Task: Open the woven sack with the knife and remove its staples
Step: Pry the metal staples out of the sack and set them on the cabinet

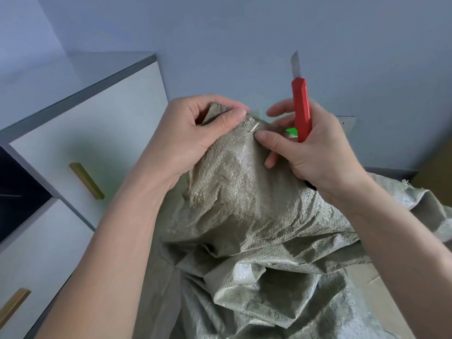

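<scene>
Gripping woven sack [244,192], left hand [193,133]

The left hand [195,126] pinches a raised fold of the grey-green woven sack [244,204]. The right hand [315,148] grips a red knife [302,108], blade pointing up, its thumb beside a metal staple [254,127] in the fold. A white cabinet [93,123] with brass handles stands at left.

Both forearms are bare to the frame edge, and the left hand [193,128] and right hand [315,148] wear no gloves or rings.
</scene>
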